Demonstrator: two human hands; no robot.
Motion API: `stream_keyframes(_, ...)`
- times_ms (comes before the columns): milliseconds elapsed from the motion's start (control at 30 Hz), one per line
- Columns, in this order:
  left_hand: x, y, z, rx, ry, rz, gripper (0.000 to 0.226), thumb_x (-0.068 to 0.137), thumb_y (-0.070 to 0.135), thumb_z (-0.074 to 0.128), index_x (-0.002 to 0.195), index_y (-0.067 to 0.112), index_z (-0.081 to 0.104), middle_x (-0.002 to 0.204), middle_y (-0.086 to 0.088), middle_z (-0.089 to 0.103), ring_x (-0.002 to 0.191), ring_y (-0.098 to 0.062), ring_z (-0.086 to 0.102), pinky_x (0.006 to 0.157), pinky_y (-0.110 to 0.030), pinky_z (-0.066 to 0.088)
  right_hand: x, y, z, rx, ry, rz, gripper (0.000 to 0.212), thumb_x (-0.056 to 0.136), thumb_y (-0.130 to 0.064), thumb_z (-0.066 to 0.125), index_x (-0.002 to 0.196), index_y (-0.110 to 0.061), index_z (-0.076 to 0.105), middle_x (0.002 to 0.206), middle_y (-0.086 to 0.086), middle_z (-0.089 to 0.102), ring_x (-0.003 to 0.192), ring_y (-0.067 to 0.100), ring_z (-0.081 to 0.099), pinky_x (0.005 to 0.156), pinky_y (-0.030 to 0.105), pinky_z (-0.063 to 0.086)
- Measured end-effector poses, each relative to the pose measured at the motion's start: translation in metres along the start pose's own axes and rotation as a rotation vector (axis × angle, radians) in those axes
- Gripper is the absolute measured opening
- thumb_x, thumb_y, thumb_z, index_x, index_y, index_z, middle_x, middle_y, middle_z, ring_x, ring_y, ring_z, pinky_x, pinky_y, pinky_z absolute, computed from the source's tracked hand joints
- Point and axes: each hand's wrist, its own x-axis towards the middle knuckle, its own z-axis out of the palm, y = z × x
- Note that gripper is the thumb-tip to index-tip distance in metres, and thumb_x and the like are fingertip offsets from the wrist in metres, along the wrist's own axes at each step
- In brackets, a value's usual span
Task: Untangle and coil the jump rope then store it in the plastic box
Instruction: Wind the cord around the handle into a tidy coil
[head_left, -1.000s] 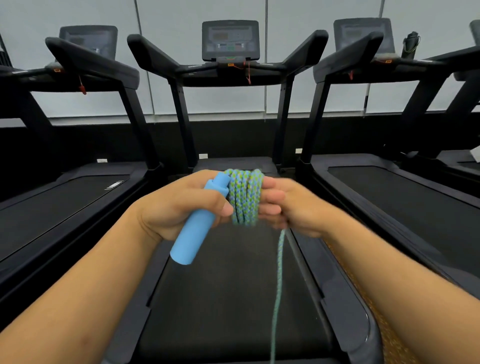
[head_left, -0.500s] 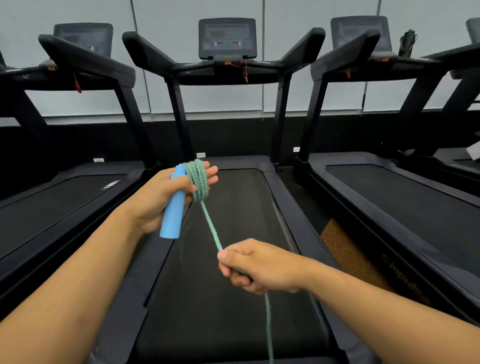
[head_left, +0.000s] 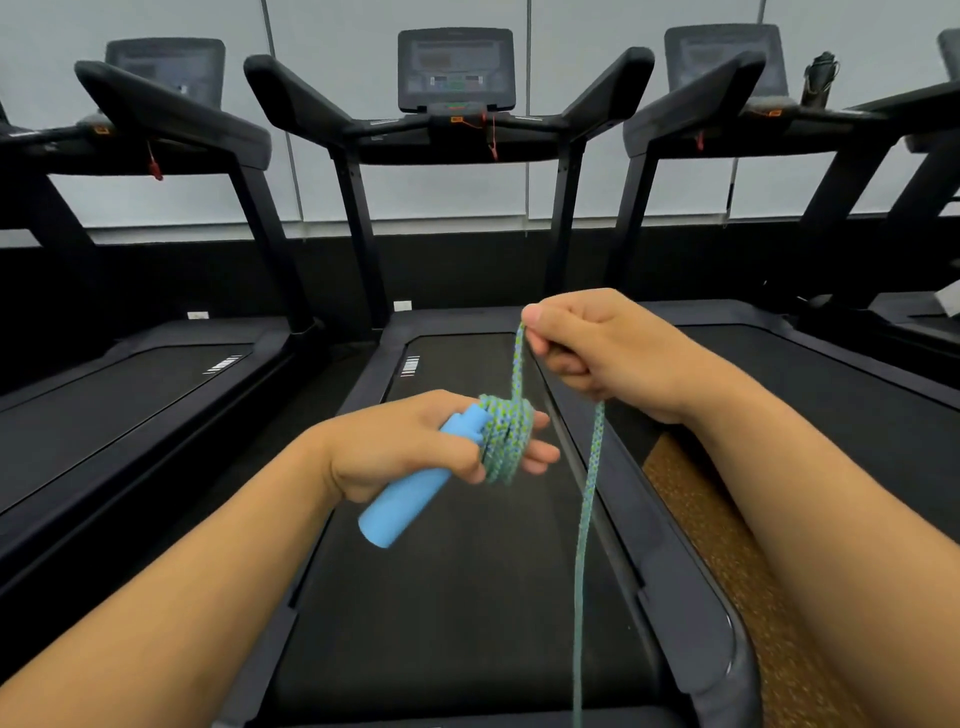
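Left hand (head_left: 405, 447) grips the blue handle (head_left: 402, 499), long axis tilted, butt end pointing down-left, rope (head_left: 506, 441) coiled round what look like its fingers. Right hand (head_left: 597, 348) pinches the rope above; the rest hangs straight down over the treadmill (head_left: 467, 623).

- A row of black treadmills fills the room, their consoles toward the far wall.
- The middle treadmill (head_left: 467, 597) has a dark belt, a grey console screen (head_left: 456, 68) and two handrails angling outward.
- A red safety cord (head_left: 491, 140) hangs below that console.
- The left treadmill (head_left: 130, 395) and the right treadmill (head_left: 810, 374) stand just beside it.
- A dark water bottle (head_left: 820, 79) stands upright on the right treadmill's console.
- Pale grey wall panels (head_left: 332, 47) sit above a black lower band (head_left: 467, 270).
- Brown speckled flooring (head_left: 727, 545) shows between the middle and right treadmills.
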Motion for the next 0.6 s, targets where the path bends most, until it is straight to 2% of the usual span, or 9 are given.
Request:
stream_keyframes(67,0.0,0.004,0.003,-0.039,-0.046,-0.006,0.054,0.082,-0.014,0.048,0.132,0.002,0.061,0.122,-0.009,0.077,0.117,-0.02,0.071,0.104,-0.027,0.051,0.005,0.012,-0.003,0.026,0.04,0.022,0.036,0.11,-0.033,0.045,0.079,-0.016,0.053,0.056,-0.006,0.036,0.045,0.009,0.024,0.042,0.019,0.022)
stream_keyframes(100,0.003,0.004,0.003,-0.071,-0.045,-0.012,0.045,0.083,-0.018,0.047,0.118,0.001,0.066,0.104,-0.004,0.081,0.099,-0.012,0.076,0.089,-0.018,0.054,0.007,0.019,-0.003,0.057,0.056,0.038,0.036,0.11,-0.034,0.045,0.079,-0.017,0.053,0.056,-0.006,0.036,0.045,0.008,0.024,0.042,0.019,0.022)
stream_keyframes(167,0.006,0.005,0.002,-0.147,-0.018,0.033,0.028,0.077,-0.017,0.052,0.089,0.004,0.066,0.069,0.006,0.072,0.06,-0.002,0.067,0.06,-0.01,0.049,0.006,0.033,0.004,0.155,0.04,0.054,0.04,0.111,-0.033,0.042,0.076,-0.018,0.051,0.054,-0.008,0.035,0.043,0.007,0.025,0.043,0.02,0.021)
stream_keyframes(233,0.003,0.008,0.0,-0.239,0.006,0.106,0.023,0.066,-0.004,0.063,0.089,-0.004,0.063,0.067,-0.003,0.064,0.053,-0.006,0.057,0.052,-0.013,0.047,0.005,0.05,0.022,0.284,-0.019,0.065,0.039,0.113,-0.022,0.037,0.077,-0.014,0.049,0.049,-0.01,0.034,0.042,0.006,0.028,0.046,0.022,0.02)
stream_keyframes(300,0.002,0.006,-0.007,-0.275,0.084,0.171,0.055,0.065,0.005,0.065,0.116,-0.013,0.062,0.093,-0.023,0.067,0.073,-0.018,0.068,0.067,-0.019,0.056,0.002,0.065,0.049,0.381,-0.038,0.122,0.035,0.111,-0.012,0.034,0.082,-0.014,0.054,0.051,-0.011,0.031,0.044,0.004,0.025,0.047,0.02,0.018)
stream_keyframes(333,0.002,0.007,-0.009,-0.314,0.096,0.189,0.065,0.067,0.005,0.063,0.131,-0.009,0.059,0.115,-0.025,0.069,0.096,-0.026,0.073,0.086,-0.025,0.059,-0.001,0.072,0.064,0.433,-0.053,0.162,0.037,0.111,-0.015,0.035,0.079,-0.018,0.054,0.053,-0.011,0.03,0.044,0.004,0.023,0.046,0.018,0.018)
stream_keyframes(367,0.002,0.007,-0.012,-0.358,0.123,0.203,0.07,0.07,0.004,0.061,0.139,-0.003,0.056,0.133,-0.023,0.066,0.119,-0.032,0.069,0.104,-0.033,0.054,-0.004,0.078,0.079,0.48,-0.09,0.194,0.037,0.112,-0.019,0.037,0.078,-0.02,0.052,0.054,-0.009,0.03,0.044,0.004,0.022,0.044,0.017,0.019)
stream_keyframes(400,0.001,0.007,-0.015,-0.409,0.145,0.223,0.071,0.071,0.002,0.059,0.142,0.0,0.054,0.142,-0.022,0.062,0.131,-0.035,0.062,0.113,-0.04,0.047,-0.008,0.082,0.092,0.506,-0.142,0.214,0.035,0.113,-0.024,0.037,0.08,-0.02,0.05,0.056,-0.008,0.031,0.044,0.005,0.021,0.043,0.018,0.019)
stream_keyframes(600,-0.002,-0.012,-0.041,-0.414,0.354,0.184,0.065,0.078,-0.003,0.046,0.143,-0.002,0.051,0.141,-0.02,0.064,0.133,-0.034,0.061,0.11,-0.04,0.049,-0.018,0.069,0.107,0.294,-0.238,0.242,0.033,0.113,-0.032,0.036,0.085,-0.019,0.049,0.059,-0.006,0.035,0.048,0.009,0.023,0.048,0.025,0.021)
